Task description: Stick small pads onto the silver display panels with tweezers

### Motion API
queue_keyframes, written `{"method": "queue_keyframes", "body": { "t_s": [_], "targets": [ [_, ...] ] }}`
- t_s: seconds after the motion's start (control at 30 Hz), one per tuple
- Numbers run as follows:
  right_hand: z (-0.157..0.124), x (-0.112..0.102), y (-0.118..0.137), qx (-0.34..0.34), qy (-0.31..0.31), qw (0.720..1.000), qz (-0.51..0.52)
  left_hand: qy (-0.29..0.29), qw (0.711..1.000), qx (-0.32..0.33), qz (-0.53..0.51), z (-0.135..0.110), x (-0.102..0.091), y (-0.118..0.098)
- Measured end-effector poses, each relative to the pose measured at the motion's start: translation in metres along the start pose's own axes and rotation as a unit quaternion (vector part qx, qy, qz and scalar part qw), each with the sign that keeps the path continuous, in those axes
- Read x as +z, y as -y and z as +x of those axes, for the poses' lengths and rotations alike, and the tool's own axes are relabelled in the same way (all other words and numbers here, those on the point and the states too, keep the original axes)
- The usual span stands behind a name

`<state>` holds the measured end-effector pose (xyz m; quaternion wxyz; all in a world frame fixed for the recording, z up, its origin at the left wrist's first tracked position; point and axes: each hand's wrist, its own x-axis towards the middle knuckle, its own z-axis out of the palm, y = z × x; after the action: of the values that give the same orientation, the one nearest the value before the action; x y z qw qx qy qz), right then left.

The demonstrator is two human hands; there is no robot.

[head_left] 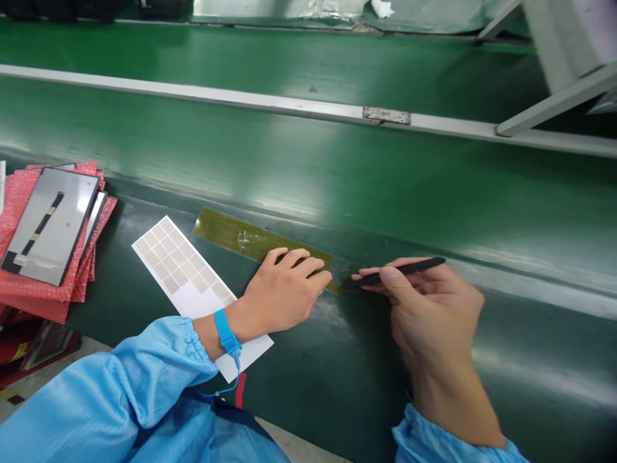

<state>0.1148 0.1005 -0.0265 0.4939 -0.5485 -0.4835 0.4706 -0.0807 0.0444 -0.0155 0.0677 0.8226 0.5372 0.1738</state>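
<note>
Label sheet (178, 270) beneath left hand (284, 289)

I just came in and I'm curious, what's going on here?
A person in a blue coat holds slim black tweezers in their right hand, the tips near the end of a strip of yellow-brown tape. Their left hand presses on that strip, on a green bench. Nearby lie a white sheet of grey squares and a flat grey panel on pink bags.
</note>
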Motion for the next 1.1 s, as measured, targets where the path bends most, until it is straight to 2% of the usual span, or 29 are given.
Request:
{"method": "queue_keyframes", "body": {
  "t_s": [0.43,1.1],
  "targets": [
    [-0.0013,0.0054,0.0001,-0.007,-0.023,0.999,-0.022,-0.003,1.0,-0.001,-0.001,0.0005,-0.0007,-0.0002],
    [0.0006,0.0021,0.0065,0.03,-0.031,0.998,0.038,0.005,1.0,0.001,-0.004,0.001,-0.0008,-0.0005]
  ]
}}
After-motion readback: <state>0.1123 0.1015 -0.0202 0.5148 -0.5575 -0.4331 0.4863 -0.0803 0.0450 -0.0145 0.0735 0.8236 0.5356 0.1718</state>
